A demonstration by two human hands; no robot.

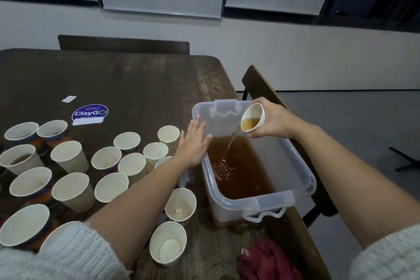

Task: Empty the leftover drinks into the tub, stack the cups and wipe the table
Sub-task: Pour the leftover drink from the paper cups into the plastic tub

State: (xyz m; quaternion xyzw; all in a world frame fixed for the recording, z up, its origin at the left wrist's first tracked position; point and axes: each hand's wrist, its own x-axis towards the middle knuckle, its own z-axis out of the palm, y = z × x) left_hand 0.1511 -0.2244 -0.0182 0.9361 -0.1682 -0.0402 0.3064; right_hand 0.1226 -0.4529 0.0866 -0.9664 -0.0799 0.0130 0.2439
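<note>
A clear plastic tub [304,179] stands at the table's right edge, partly filled with brown liquid. My right hand [272,124] grips a tilted paper cup [252,117] over the tub's far end, and a brown stream runs from the cup into the tub. My left hand [193,143] lies flat with straight fingers against the tub's left rim. Several upright paper cups [70,155] stand on the left half of the dark wooden table [141,84]; some hold a little brown drink. Two more cups [180,203] stand in front of the tub.
A red cloth [268,261] lies bunched on the table's near right corner. A round ClayGO sticker [89,112] and a small white label [68,99] are on the tabletop. Dark chairs stand behind the table [123,44] and to its right [263,88].
</note>
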